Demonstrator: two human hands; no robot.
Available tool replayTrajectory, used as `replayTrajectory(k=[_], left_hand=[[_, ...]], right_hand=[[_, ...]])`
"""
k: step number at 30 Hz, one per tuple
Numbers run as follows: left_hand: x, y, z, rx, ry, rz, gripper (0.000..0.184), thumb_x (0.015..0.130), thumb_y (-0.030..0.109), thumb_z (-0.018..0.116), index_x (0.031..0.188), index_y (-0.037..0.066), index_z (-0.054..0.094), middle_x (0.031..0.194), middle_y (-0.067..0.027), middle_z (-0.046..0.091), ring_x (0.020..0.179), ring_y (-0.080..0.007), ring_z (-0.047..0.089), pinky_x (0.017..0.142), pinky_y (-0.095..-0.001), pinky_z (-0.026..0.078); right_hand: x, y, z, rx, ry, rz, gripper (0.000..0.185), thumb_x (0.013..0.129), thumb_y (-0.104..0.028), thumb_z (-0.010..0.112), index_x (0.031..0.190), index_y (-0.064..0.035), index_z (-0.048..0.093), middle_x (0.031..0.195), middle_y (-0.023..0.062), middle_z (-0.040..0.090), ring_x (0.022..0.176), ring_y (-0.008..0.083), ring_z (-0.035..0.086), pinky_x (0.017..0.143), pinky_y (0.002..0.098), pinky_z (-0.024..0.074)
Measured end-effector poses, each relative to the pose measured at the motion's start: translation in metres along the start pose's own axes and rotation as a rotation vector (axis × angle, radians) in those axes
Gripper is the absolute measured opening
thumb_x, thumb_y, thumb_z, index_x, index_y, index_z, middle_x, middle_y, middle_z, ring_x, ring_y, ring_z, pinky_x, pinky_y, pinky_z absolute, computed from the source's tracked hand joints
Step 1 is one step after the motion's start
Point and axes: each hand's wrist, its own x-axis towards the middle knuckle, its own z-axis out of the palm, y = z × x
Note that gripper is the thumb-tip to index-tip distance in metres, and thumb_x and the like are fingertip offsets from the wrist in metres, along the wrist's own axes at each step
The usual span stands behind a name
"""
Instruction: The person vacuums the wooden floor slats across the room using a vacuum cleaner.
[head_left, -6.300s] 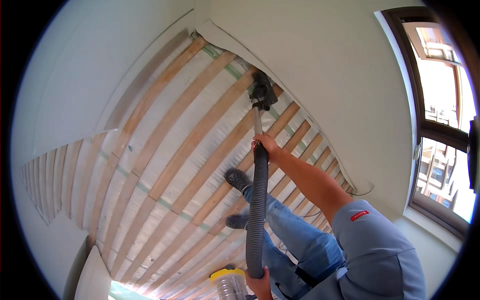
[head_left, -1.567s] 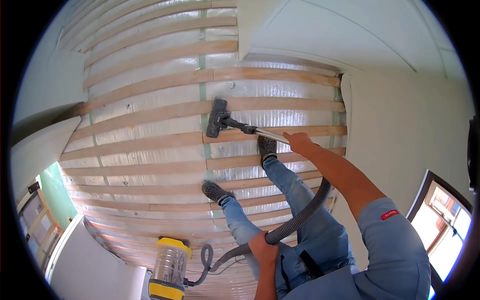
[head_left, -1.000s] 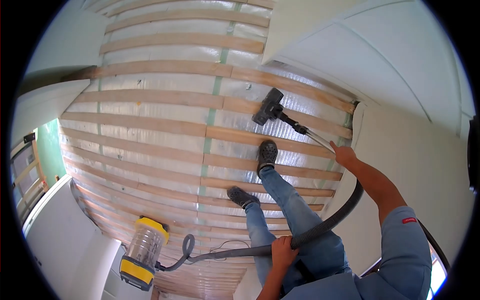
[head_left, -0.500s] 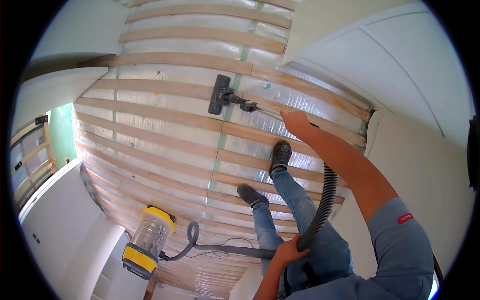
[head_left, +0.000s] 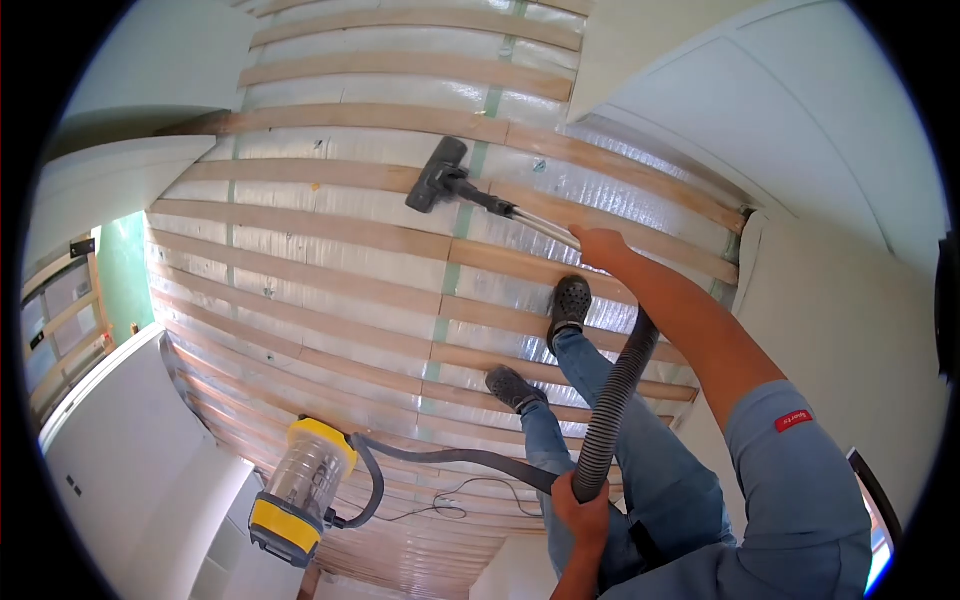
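Note:
My right hand [head_left: 603,247] is closed around the upper end of the metal tube [head_left: 545,227]. At the far end of the tube, the dark vacuum floor head [head_left: 437,175] rests tilted across a wooden batten [head_left: 370,175] and the silvery sheeting beside it. Lower down, my left hand [head_left: 583,507] wraps round the grey ribbed hose [head_left: 612,410], near my thigh. From there a smoother stretch of hose curves left to the yellow and clear vacuum canister [head_left: 303,480], which stands on the battened floor.
My feet in dark clogs [head_left: 571,302] stand on the battens right of centre. A thin black cable [head_left: 450,510] loops beside the canister. White panels [head_left: 120,440] stand at the lower left, and a pale wall [head_left: 840,330] runs along the right. Green tape strips cross the sheeting.
Over the last second the floor head has moved left across the battens, then tilted slightly. My left hand has shifted down in view with the hose. The hose near the canister has lost its loop.

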Motion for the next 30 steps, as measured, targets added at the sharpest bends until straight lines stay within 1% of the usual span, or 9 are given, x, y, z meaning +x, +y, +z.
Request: replayTrajectory(k=[2, 6, 12, 15, 19, 23, 25, 27, 30], left_hand=[[-0.002, 0.002, -0.01, -0.026, -0.018, 0.029, 0.048, 0.065, 0.005, 0.086, 0.107, 0.001, 0.063, 0.094, -0.0165, 0.064, 0.086, -0.0373, 0.063, 0.078, -0.0434, 0.05], [-0.004, -0.001, -0.028, -0.04, -0.106, 0.192, 0.047, 0.061, 0.005, 0.087, 0.102, 0.002, 0.065, 0.094, -0.0148, 0.065, 0.087, -0.0374, 0.062, 0.079, -0.0459, 0.048], [-0.02, -0.032, -0.055, -0.036, -0.161, 0.34, 0.042, 0.06, 0.002, 0.084, 0.098, 0.002, 0.066, 0.092, -0.0154, 0.066, 0.085, -0.0384, 0.062, 0.077, -0.0467, 0.048], [-0.019, -0.049, -0.078, 0.024, -0.139, 0.285, 0.052, 0.06, -0.001, 0.085, 0.107, 0.001, 0.063, 0.099, -0.0148, 0.065, 0.088, -0.0334, 0.063, 0.08, -0.0404, 0.049], [0.005, -0.055, -0.094, -0.008, 0.086, 0.257, 0.064, 0.062, -0.01, 0.08, 0.121, 0.0, 0.058, 0.108, -0.0147, 0.065, 0.097, -0.0289, 0.065, 0.084, -0.0405, 0.053], [0.047, -0.065, -0.113, 0.049, 0.315, 0.16, 0.073, 0.071, -0.019, 0.073, 0.137, -0.001, 0.049, 0.123, -0.0156, 0.063, 0.105, -0.0288, 0.065, 0.092, -0.0382, 0.058], [0.072, -0.08, -0.129, 0.166, 0.459, 0.205, 0.074, 0.075, -0.016, 0.073, 0.141, -0.001, 0.046, 0.127, -0.0152, 0.062, 0.107, -0.0272, 0.066, 0.092, -0.0356, 0.059], [0.098, -0.079, -0.127, 0.096, 0.567, 0.15, 0.074, 0.075, -0.011, 0.077, 0.142, -0.002, 0.046, 0.127, -0.0147, 0.064, 0.108, -0.0252, 0.066, 0.092, -0.0339, 0.059], [0.107, -0.076, -0.132, 0.071, 0.543, 0.092, 0.067, 0.078, 0.0, 0.082, 0.138, -0.005, 0.051, 0.122, -0.0143, 0.067, 0.106, -0.0241, 0.067, 0.096, -0.0336, 0.057]], right_hand=[[-0.051, 0.031, 0.005, -0.008, -0.095, 0.085, 0.076, 0.08, -0.021, 0.068, 0.151, -0.0237, 0.041, 0.103, 0.0167, 0.072, 0.095, 0.0356, 0.07, 0.078, 0.0489, 0.0543], [-0.165, 0.073, 0.001, 0.2, -0.313, 0.362, 0.082, 0.08, -0.021, 0.067, 0.155, -0.0207, 0.033, 0.096, 0.0178, 0.071, 0.067, 0.0303, 0.071, 0.064, 0.0433, 0.057], [-0.282, 0.117, 0.073, 0.652, -0.244, 0.577, 0.084, 0.08, -0.014, 0.07, 0.155, -0.0119, 0.032, 0.085, 0.0208, 0.067, 0.055, 0.0266, 0.066, 0.048, 0.0412, 0.0555], [-0.301, 0.094, 0.115, 0.991, -0.228, 0.667, 0.075, 0.08, -0.009, 0.073, 0.147, -0.0067, 0.041, 0.075, 0.0136, 0.059, 0.052, 0.021, 0.057, 0.045, 0.0408, 0.0531], [-0.284, 0.004, 0.123, 1.578, -0.178, 0.751, 0.041, 0.082, -0.01, 0.074, 0.114, -0.002, 0.051, 0.077, 0.0135, 0.059, 0.054, 0.024, 0.06, 0.048, 0.0421, 0.0533], [-0.198, -0.092, 0.153, 2.236, -0.005, 0.69, 0.022, 0.089, -0.014, 0.069, 0.099, -0.0048, 0.052, 0.069, 0.0123, 0.058, 0.057, 0.0258, 0.062, 0.049, 0.0448, 0.0545], [-0.156, -0.143, 0.106, 2.467, 0.044, 0.823, 0.022, 0.091, -0.018, 0.067, 0.1, -0.0045, 0.052, 0.066, 0.0147, 0.06, 0.053, 0.0276, 0.06, 0.051, 0.0451, 0.0557], [-0.117, -0.169, 0.064, 2.631, 0.249, 0.706, 0.023, 0.093, -0.019, 0.065, 0.101, -0.0027, 0.05, 0.068, 0.0142, 0.059, 0.056, 0.0277, 0.061, 0.053, 0.044, 0.0566], [-0.061, -0.166, 0.013, 3.033, 0.305, 0.553, 0.024, 0.094, -0.023, 0.061, 0.097, -0.0024, 0.048, 0.071, 0.0133, 0.058, 0.057, 0.0299, 0.061, 0.055, 0.048, 0.0548]])
